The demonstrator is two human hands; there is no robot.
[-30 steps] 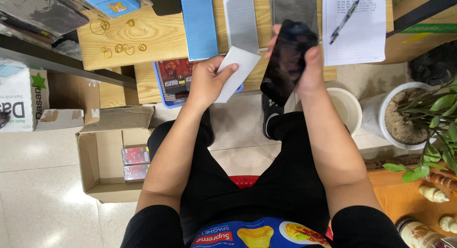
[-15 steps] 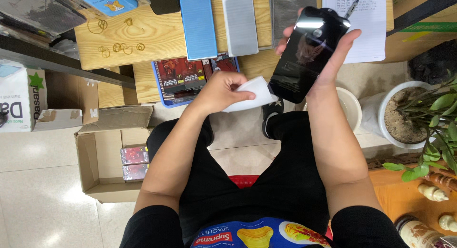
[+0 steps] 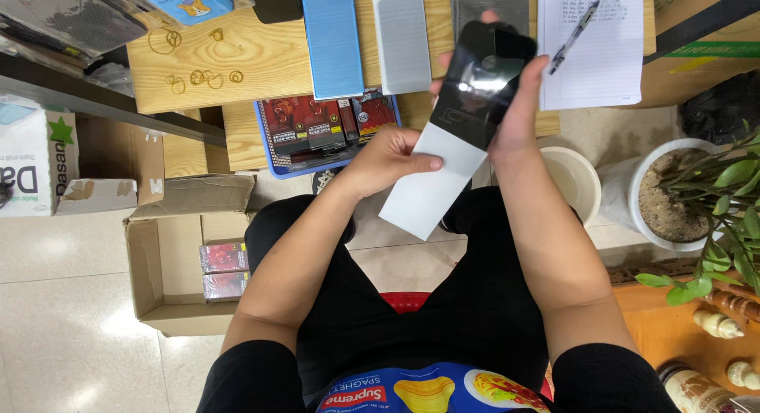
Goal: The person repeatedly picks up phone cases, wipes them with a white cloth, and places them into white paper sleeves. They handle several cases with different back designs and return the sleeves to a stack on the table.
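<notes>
My right hand [image 3: 518, 104] holds a black smartphone [image 3: 481, 80] tilted above my lap, its glossy screen facing up. My left hand [image 3: 388, 156] pinches a white rectangular sheet [image 3: 431, 183] by its upper left edge. The sheet's top end meets the phone's lower end. Both hands hover over the front edge of a low wooden table [image 3: 261, 60].
On the table lie a blue flat pack [image 3: 332, 41], a grey flat pack [image 3: 401, 41], a dark one [image 3: 475, 5], a paper with a pen [image 3: 590, 45] and gold rings [image 3: 202, 76]. A blue tray of red boxes [image 3: 317, 128], an open cardboard box [image 3: 170, 270], white pots [image 3: 657, 191] surround me.
The left hand has brought the white sheet from beside the phone down to the phone's lower end. The right hand has tilted and lowered the phone slightly.
</notes>
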